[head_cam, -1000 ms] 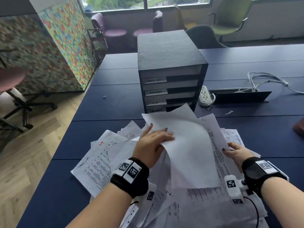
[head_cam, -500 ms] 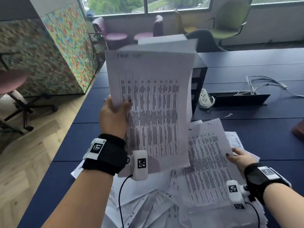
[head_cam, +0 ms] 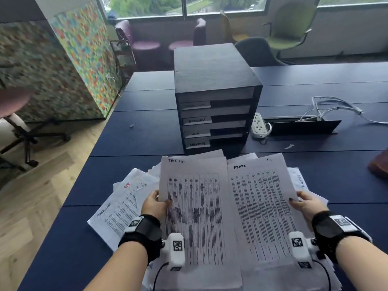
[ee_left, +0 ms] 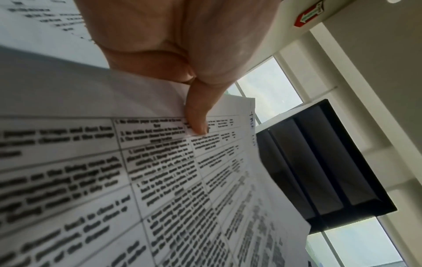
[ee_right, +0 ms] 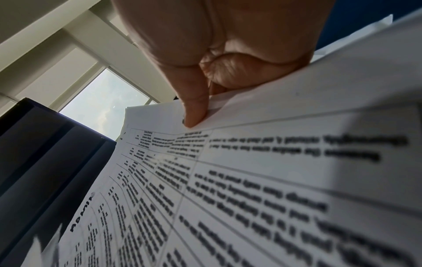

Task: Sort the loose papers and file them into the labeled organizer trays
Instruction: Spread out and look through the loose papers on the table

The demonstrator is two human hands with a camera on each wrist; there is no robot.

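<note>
My left hand (head_cam: 156,203) pinches the left edge of a printed sheet headed "Task List" (head_cam: 195,217), thumb on top (ee_left: 197,117). My right hand (head_cam: 304,204) pinches the right edge of a sheet headed "Admin" (head_cam: 262,211), thumb on top (ee_right: 194,112). Both sheets are held side by side above a loose pile of papers (head_cam: 121,206) on the dark blue table (head_cam: 130,148). Just beyond them stands the black organizer (head_cam: 214,80) with labeled trays stacked one over another; the "Admin" label (head_cam: 196,120) is readable.
A white power strip (head_cam: 259,124) and a black cable flap (head_cam: 302,127) with white cables (head_cam: 336,108) lie right of the organizer. A brown object (head_cam: 380,164) sits at the right edge. Chairs stand beyond the table, a colourful partition (head_cam: 69,59) at the left.
My left hand turned a sheet over, raised it upright, then lowered it to face me. My right hand lifted the Admin sheet beside it. The organizer's front is in sight again.
</note>
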